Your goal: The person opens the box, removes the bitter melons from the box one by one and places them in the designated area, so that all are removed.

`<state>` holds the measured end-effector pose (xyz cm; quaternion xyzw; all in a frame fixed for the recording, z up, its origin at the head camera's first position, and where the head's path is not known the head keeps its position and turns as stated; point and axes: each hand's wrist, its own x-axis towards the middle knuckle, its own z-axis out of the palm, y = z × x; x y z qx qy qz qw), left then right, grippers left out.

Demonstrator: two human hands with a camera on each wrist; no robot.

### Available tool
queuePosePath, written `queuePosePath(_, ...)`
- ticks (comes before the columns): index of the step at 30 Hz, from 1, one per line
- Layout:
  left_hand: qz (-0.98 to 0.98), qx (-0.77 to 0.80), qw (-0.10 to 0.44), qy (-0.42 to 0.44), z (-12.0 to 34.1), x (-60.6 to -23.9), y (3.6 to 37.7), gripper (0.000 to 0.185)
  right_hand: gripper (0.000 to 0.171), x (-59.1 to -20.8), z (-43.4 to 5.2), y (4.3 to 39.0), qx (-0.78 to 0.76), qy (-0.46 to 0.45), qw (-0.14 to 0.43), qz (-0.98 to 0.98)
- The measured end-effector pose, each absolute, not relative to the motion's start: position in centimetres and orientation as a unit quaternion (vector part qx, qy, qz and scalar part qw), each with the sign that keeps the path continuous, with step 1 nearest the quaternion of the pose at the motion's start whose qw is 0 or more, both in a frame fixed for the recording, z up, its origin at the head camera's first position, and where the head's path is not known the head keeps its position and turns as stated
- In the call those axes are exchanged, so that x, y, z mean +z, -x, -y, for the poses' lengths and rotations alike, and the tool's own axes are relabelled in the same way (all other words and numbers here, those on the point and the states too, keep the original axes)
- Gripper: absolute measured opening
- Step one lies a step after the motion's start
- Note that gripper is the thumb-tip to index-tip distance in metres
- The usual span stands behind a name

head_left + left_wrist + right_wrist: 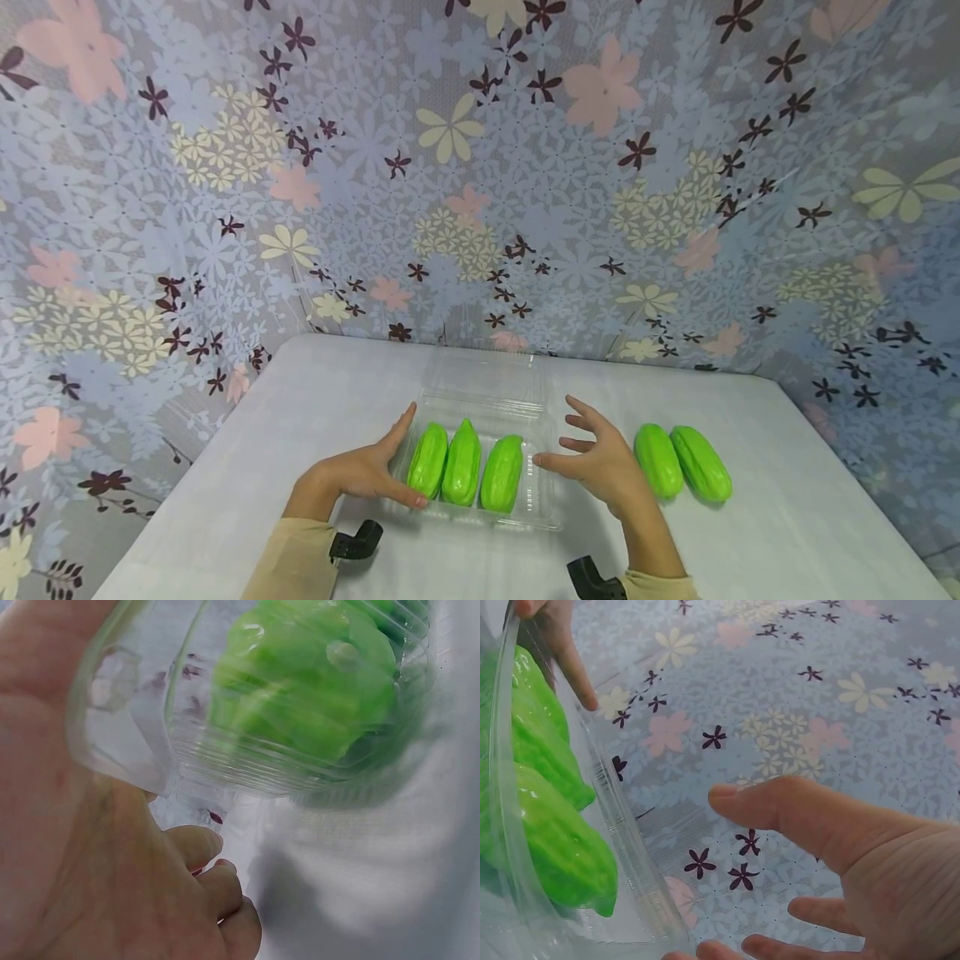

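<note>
A clear plastic clamshell tray (517,521) sits mid-table, its lid (487,375) folded open behind it. Three green gourds lie side by side inside: left (428,460), middle (462,462), right (502,472). My left hand (375,468) rests against the tray's left side, fingers straight along the wall and thumb along the front corner. In the left wrist view the palm (90,885) presses on the tray corner (135,727), with a gourd (315,690) behind the plastic. My right hand (592,458) hovers at the tray's right edge with fingers spread, holding nothing; the right wrist view shows the hand (832,847) beside the rim (622,825).
Two more green gourds (658,460) (701,463) lie loose on the white table (787,517), right of my right hand. A floral cloth (480,167) hangs behind and on both sides. Black wrist cameras (356,542) (592,579) show near the front edge.
</note>
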<state>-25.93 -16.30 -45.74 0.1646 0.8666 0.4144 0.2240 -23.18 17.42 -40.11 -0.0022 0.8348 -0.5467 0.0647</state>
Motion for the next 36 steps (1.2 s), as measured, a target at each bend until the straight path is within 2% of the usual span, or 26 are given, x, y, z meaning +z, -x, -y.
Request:
queuePosePath(13, -0.867, 0.413, 0.224, -0.164, 16.6, -45.9, 26.0, 0.133, 0.096, -40.2, -15.5, 22.6, -0.547, 0.018, 0.090, -0.832)
queuePosePath(23, -0.867, 0.413, 0.227, -0.162, 16.6, -45.7, 25.9, 0.132, 0.102, -40.8, -12.8, 22.3, -0.500, 0.017, 0.129, -0.856)
queuePosePath(36, -0.870, 0.411, 0.219, -0.164, 16.4, -45.7, 26.0, 0.134, 0.101, -41.9, -10.9, 22.6, -0.391, 0.045, 0.081, -0.916)
